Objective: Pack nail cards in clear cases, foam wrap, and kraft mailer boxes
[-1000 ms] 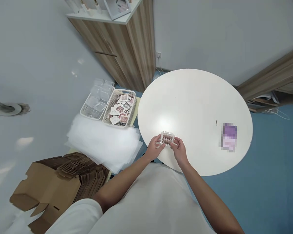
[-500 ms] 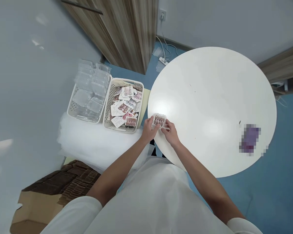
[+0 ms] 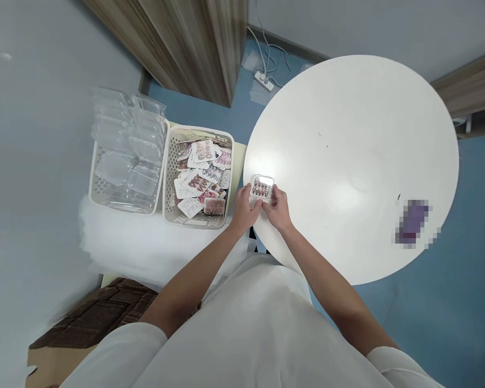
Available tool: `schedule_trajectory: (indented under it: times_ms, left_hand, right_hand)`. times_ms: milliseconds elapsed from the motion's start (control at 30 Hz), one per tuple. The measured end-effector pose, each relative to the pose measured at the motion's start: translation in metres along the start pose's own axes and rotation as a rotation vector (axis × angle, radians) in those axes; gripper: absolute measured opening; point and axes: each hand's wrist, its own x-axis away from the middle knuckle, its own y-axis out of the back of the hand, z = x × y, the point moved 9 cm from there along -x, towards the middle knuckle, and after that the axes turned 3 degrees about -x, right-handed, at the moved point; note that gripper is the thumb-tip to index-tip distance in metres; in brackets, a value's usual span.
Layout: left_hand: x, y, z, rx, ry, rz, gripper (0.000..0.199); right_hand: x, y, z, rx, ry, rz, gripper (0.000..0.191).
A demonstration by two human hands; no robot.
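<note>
A small clear case [image 3: 262,187] with rows of brownish-pink nail tips inside is held at the left edge of the round white table [image 3: 347,134]. My left hand [image 3: 244,209] grips its left side, thumb at the lower edge. On the right side, my right hand [image 3: 278,209] has its fingers closed on the same case. Left of my hands stands a white basket [image 3: 167,188] filled with cards of nail tips [image 3: 199,183]. Whether the case rests on the table or is slightly raised is unclear.
A second basket [image 3: 92,183] at the left holds stacked clear plastic shells [image 3: 115,129]. White wrapping material [image 3: 125,242] lies below the baskets, with brown cardboard [image 3: 92,318] lower left. A blurred purple object [image 3: 413,221] is at the table's right. A power strip [image 3: 263,81] lies on the floor.
The case has turned flatter and more level, and my right hand has closed in on its lower right corner. The whole view has shifted slightly.
</note>
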Motion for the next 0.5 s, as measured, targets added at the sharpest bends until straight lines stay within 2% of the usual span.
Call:
schedule_trajectory:
  times_ms: [300,500]
  left_hand:
    - [0.005,-0.003,0.002,0.041,0.013,0.009,0.058]
    - [0.018,-0.004,-0.003,0.016,-0.005,-0.020,0.065]
  right_hand:
    - [0.004,-0.003,-0.001,-0.010,0.016,0.008,0.081]
    - [0.023,0.008,-0.012,-0.082,-0.015,0.010,0.085]
